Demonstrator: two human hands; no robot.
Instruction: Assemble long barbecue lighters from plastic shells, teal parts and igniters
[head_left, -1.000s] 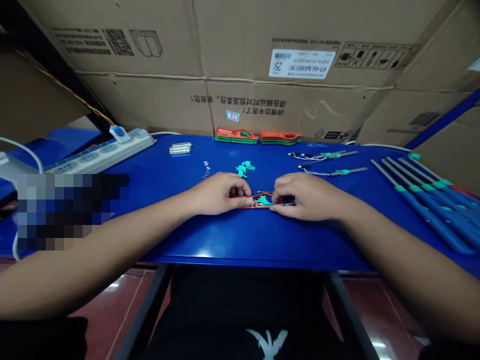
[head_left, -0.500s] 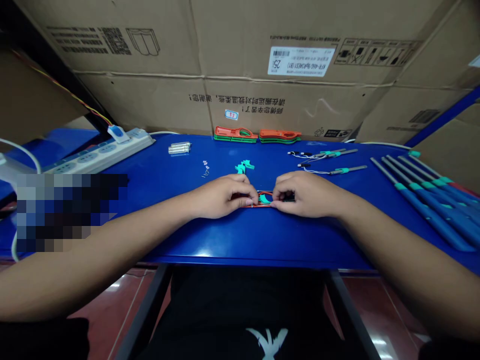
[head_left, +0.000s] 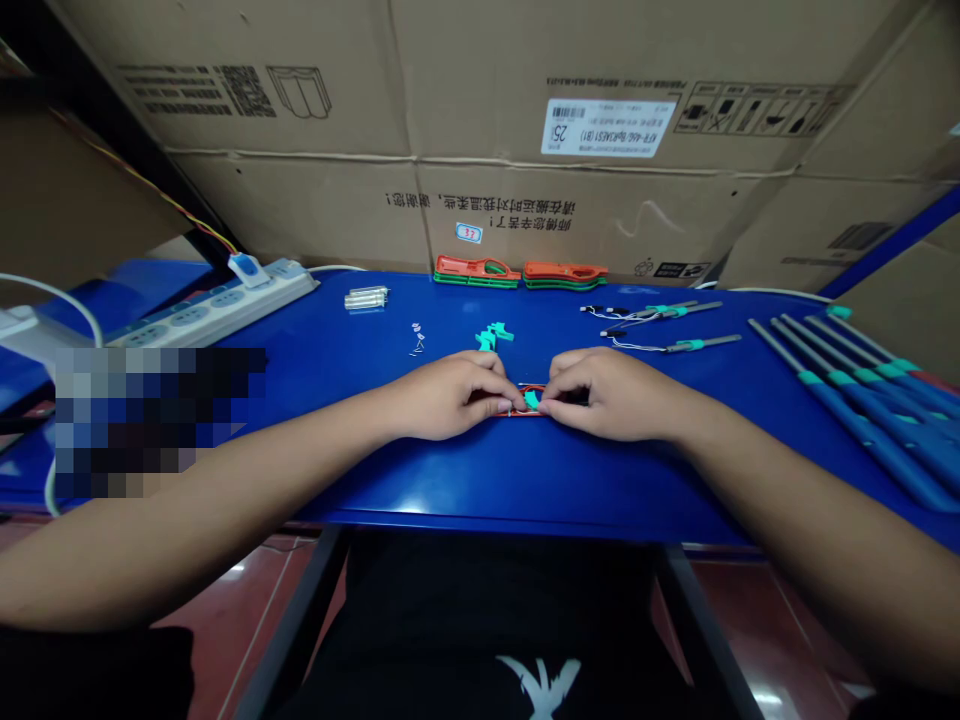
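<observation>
An orange lighter handle half (head_left: pixel 517 413) lies on the table in front of me, its hollow side up. My left hand (head_left: pixel 450 398) pinches its left part, fingers closed. Inside the shell is a small green trigger (head_left: pixel 533 400). My right hand (head_left: pixel 615 393) has thumb and fingertips closed at the trigger's right side; its fingers partly hide the shell's right end. Just beyond my left hand sits a small pile of loose green triggers (head_left: pixel 491 337).
Stacked orange and green handle shells (head_left: pixel 477 271) stand against the cardboard (head_left: pixel 315 210). Clear gas tanks (head_left: pixel 365 298), tiny metal parts (head_left: pixel 417 338) and a power strip (head_left: pixel 225 300) lie left. Wired metal lighter tubes (head_left: pixel 703 343) and several blue-handled lighters (head_left: pixel 862 420) lie right.
The green trigger has tilted and shifted slightly inside the orange shell, and my fingers have drawn a little closer around it. The whole view has shifted slightly.
</observation>
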